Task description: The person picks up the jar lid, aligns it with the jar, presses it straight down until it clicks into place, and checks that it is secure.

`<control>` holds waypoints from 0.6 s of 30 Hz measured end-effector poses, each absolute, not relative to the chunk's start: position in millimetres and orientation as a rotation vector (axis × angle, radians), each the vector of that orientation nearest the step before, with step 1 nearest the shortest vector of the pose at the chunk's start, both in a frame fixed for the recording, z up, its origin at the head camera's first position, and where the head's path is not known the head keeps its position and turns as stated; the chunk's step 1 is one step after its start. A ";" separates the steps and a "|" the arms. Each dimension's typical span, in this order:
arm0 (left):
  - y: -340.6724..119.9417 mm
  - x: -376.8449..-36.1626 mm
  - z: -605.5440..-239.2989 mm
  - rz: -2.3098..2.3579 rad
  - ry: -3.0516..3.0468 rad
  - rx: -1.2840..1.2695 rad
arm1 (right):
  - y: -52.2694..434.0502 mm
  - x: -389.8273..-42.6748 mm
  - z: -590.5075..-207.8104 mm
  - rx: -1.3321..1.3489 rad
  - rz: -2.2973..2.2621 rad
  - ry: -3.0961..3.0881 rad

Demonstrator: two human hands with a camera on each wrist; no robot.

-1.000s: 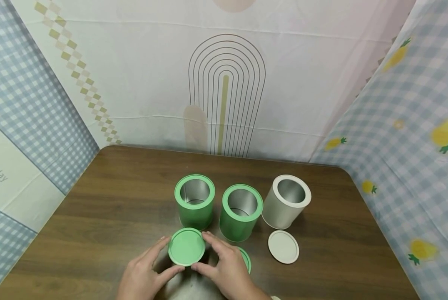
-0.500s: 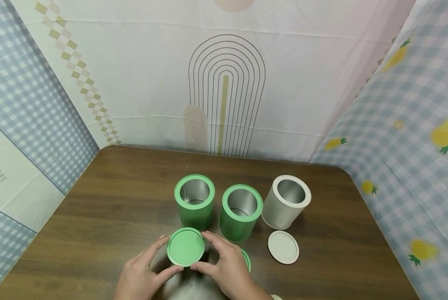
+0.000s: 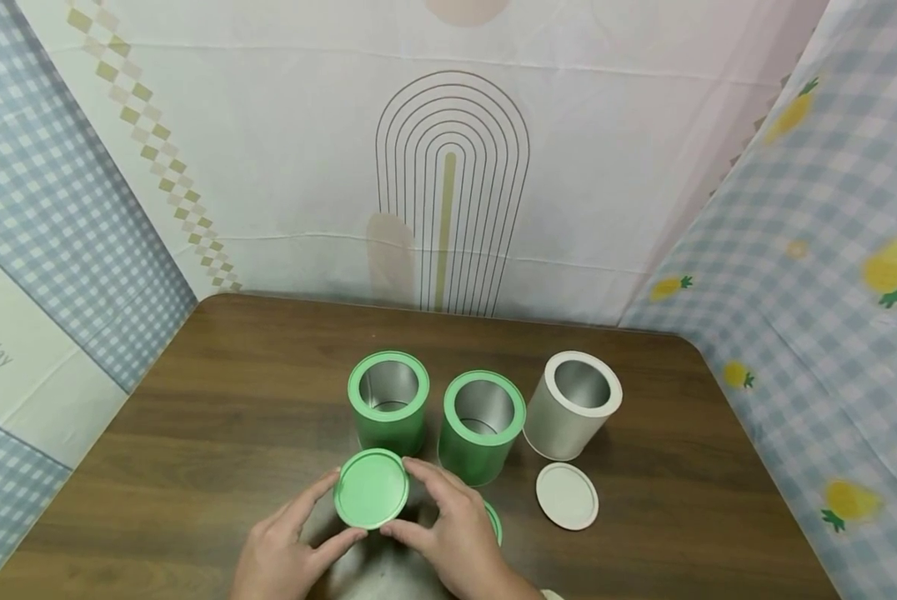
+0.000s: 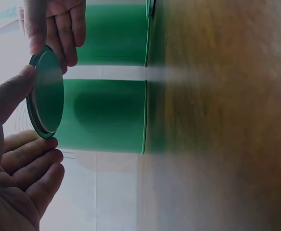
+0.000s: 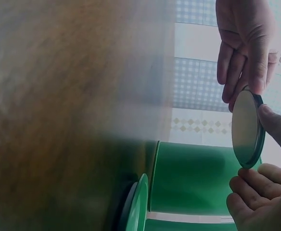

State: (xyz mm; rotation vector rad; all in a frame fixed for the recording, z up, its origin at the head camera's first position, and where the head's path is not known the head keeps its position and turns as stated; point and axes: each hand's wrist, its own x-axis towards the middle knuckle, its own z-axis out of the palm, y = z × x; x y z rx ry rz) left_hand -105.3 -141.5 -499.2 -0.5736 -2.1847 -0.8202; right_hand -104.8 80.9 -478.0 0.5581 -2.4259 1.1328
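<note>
A round green lid [image 3: 372,489] is held between my two hands, above the table and in front of the cans. My left hand [image 3: 287,533] pinches its left edge between thumb and fingers, and my right hand [image 3: 452,525] pinches the right edge. In the left wrist view the lid [image 4: 49,94] stands tilted, its underside showing. Behind it are two open green cans, the left one [image 3: 392,429] and the middle one [image 3: 474,454]. A second green lid [image 3: 493,522] is partly hidden by my right hand; the right wrist view shows this lid [image 5: 139,204] near the tabletop.
At the right stands an open white can [image 3: 561,421], with a white lid [image 3: 568,497] lying in front of it on the wooden table [image 3: 216,450]. A pale edge of something [image 3: 551,595] shows at the bottom. Patterned cloth hangs behind and at both sides.
The held lid has risen slightly and tilted a little more towards the camera. Both hands keep their hold; the cans and the other lids stay put.
</note>
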 end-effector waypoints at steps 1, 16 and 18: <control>-141.5 -105.3 -499.1 -0.816 -2.183 -0.573 | 80.6 -104.8 -478.1 0.555 1.134 -2.425; -138.7 -109.3 -499.9 -0.797 -2.139 -0.566 | 80.8 -105.3 -476.7 0.538 1.158 -2.432; -138.7 -109.3 -499.5 -0.801 -2.142 -0.564 | 80.8 -105.5 -476.3 0.539 1.163 -2.432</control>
